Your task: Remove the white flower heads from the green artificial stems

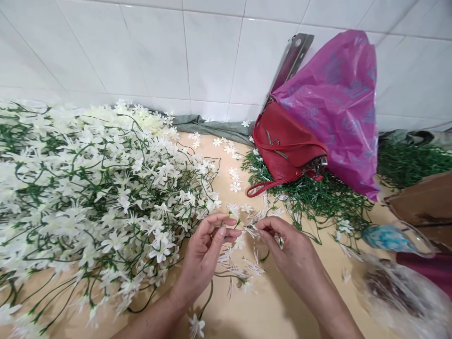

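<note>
My left hand (208, 245) is closed in a pinch on a green artificial flower stem (239, 222), whose small bare tips poke out between the fingers. Below that hand, a green stem ends in a white flower (196, 326) near the front edge of the view. Just to the right, my right hand (282, 240) has thumb and forefinger pressed together. White strands lie right by its fingertips, and I cannot tell whether they are pinched or behind. Loose white stamen pieces (253, 266) and small petals are scattered on the tabletop (261, 306) under both hands.
A big heap of white artificial flowers (106, 197) fills the left side. Green stems (318, 197) lie at right under a red handbag (287, 141) and a purple plastic bag (339, 103). A clear plastic bag (406, 292), a blue-patterned item (390, 238) and cardboard (423, 197) sit far right.
</note>
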Demonstrator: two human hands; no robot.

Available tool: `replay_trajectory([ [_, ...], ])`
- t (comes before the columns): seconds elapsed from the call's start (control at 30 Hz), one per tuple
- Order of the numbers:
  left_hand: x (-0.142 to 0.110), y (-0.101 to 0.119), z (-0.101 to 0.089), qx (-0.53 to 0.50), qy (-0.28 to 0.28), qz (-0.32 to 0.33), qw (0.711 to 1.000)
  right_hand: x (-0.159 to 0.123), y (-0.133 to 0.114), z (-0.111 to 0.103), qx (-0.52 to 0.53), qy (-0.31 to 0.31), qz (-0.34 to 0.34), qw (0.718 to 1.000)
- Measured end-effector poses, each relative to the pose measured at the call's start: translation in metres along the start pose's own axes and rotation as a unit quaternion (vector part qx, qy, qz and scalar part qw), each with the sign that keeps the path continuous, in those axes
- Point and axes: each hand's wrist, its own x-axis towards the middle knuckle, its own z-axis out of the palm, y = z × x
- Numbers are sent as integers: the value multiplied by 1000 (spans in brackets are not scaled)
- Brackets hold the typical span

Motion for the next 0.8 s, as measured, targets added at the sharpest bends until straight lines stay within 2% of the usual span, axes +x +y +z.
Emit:
replay_trajectory([
  [0.2, -1, 2, -1, -12, -4, 4, 1000, 8, 6, 8, 58, 37, 36, 997],
  [0.33, -1, 3, -1, -3, -4, -1, 1000, 8, 14, 15, 100, 34, 48, 993],
  [0.47, -1, 1, -2, 32, -7, 9, 999, 8, 22, 18, 97, 37, 66, 992],
  [0.57, -2, -1, -3, 54, -6, 32, 998, 10, 21, 14, 56, 44, 51, 996],
  [0.67, -3, -3, -4, 68, -15, 40, 997, 16, 14, 9, -23, 39, -2, 999],
  [0.8, -2, -5, -5, 90, -23, 39, 995, 33, 10, 12, -186, 21, -84, 979],
])
